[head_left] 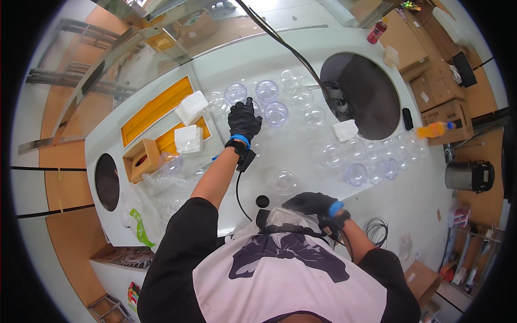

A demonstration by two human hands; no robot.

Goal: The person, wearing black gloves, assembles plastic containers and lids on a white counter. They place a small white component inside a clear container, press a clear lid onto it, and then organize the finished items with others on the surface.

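My left hand (245, 123), in a black glove, reaches over the table among several round, clear plastic containers. One finger points forward beside a clear container (236, 93); another container (276, 114) stands to its right. Part of a container lies under the fingertips, and I cannot see a grip on it. My right hand (311, 203), also black-gloved and slightly blurred, is at the table's near edge, fingers stretched to the left above crumpled clear plastic (291, 218). A single clear container (285, 183) and a small black disc (262, 201) are nearest to it.
More clear containers (356, 174) crowd the right edge. A large dark round opening (371, 91) lies far right, with a cable hanging near it. Stacked white wipes (189, 139), a wooden box (141, 160) and a yellow-lined recess (156, 110) are left. An orange-filled bottle (432, 130) stands right.
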